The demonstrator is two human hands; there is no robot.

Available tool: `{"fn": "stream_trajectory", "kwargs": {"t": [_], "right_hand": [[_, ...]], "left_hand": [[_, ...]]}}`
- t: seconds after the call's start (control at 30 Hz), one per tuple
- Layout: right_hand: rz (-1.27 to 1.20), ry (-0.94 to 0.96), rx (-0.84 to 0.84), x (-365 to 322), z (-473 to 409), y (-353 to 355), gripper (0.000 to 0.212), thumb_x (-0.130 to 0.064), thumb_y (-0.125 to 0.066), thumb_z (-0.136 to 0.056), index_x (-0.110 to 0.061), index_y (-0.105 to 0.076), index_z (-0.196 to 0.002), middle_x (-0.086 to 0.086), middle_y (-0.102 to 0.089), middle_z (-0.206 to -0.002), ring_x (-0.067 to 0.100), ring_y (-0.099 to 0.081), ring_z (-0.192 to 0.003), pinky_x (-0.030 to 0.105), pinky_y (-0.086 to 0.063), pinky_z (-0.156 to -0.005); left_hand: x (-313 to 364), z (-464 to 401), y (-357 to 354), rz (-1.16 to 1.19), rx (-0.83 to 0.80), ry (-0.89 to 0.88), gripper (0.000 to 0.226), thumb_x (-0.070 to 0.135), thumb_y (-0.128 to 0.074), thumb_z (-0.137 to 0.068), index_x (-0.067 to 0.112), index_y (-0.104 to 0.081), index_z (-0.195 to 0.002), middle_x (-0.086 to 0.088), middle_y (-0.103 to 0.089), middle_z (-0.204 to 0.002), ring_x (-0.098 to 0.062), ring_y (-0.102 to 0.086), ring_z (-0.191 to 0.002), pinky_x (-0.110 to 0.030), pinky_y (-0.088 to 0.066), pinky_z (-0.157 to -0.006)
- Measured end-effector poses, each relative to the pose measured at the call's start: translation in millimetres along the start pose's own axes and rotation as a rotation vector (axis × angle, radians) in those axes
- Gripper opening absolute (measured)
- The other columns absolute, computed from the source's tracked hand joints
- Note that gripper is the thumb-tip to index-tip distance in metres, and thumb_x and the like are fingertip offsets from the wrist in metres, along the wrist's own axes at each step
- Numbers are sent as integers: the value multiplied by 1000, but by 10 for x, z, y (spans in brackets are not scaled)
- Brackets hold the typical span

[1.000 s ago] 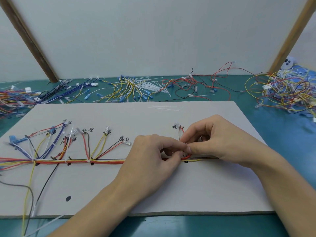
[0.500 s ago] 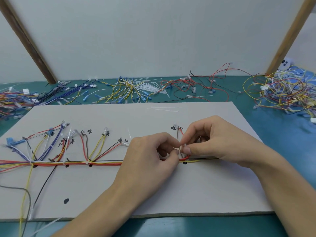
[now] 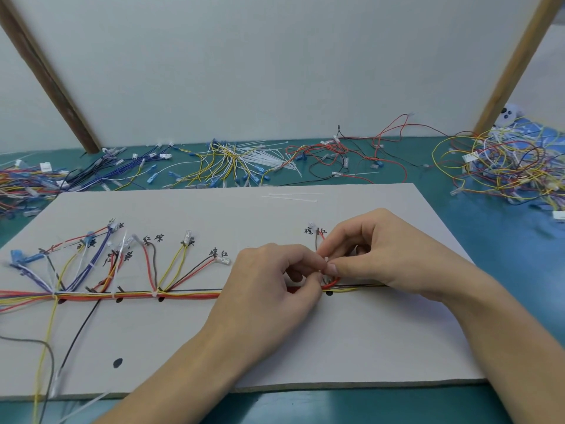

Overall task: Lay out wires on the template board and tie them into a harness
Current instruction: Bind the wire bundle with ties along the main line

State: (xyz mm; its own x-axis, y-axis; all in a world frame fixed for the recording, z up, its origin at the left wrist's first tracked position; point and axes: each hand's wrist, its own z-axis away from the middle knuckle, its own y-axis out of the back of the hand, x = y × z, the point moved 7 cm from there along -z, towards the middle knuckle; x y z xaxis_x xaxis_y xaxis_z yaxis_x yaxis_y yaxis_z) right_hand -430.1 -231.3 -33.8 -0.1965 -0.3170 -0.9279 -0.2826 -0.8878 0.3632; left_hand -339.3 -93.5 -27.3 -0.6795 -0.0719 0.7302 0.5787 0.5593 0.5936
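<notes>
Head view of harness assembly on the template board [image 3: 305,347], which lies on the green bench [image 3: 504,270]. The main wire bundle [image 3: 183,294] runs left to right along the board's drawn line, already bound at three white ties on its left part. Both hands meet at the next black tie mark [image 3: 329,293], below the brown-and-red branch [image 3: 318,240]. The left hand [image 3: 269,283] pinches something small at the bundle, thumb against forefinger; the right hand [image 3: 376,255] pinches what seems to be a white cable tie [image 3: 326,260] just above it. Compared with a second ago, the fingertips have drawn up slightly off the bundle, and a short white stub now shows between them. This suggests the tie is being threaded or cinched. Spare cable ties [image 3: 269,160] and loose wires [image 3: 504,166] lie beyond the board.
</notes>
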Motion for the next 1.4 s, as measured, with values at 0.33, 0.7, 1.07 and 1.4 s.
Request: {"fn": "stream_trajectory", "kwargs": {"t": [0.33, 0.7, 1.07, 1.4], "right_hand": [[22, 4, 2, -10, -1, -9, 14, -2, -78, -87, -15, -80, -93, 11, -79, -84, 14, -72, -75, 23, -58, -70], [-7, 15, -22, 1, 1, 0, 10, -8, -81, -87, -16, -80, -93, 13, -79, -87, 16, -73, -77, 23, -59, -71], [-27, -4, -11, 6, 4, 23, 12, -4, -82, -84, -15, -79, -90, 11, -78, -82, 4, -66, -63, 11, -49, -58], [-13, -7, -30, 11, -1, -4, 11, -7, -80, -88, -17, -80, -92, 12, -79, -87, 19, -75, -79, 22, -58, -70]], "left_hand": [[33, 7, 25, 3, 23, -7, 21, 23, -72, -80, 39, -80, -90, 17, -70, -74, -5, -65, -77, -8, -41, -64], [-8, -12, -2, -3, -3, 35, 20, 29, -66, -81, 39, -80, -92, 16, -72, -74, -5, -66, -72, -26, -56, -68], [-26, -7, 23, -2, 31, 42, 16, 16, -73, -81, 31, -77, -84, 21, -71, -72, -6, -66, -67, -17, -51, -62], [-3, 2, 10, -35, 10, 21, 21, 27, -69, -82, 41, -78, -95, 16, -71, -76, -4, -66, -80, -12, -50, -67]]}}
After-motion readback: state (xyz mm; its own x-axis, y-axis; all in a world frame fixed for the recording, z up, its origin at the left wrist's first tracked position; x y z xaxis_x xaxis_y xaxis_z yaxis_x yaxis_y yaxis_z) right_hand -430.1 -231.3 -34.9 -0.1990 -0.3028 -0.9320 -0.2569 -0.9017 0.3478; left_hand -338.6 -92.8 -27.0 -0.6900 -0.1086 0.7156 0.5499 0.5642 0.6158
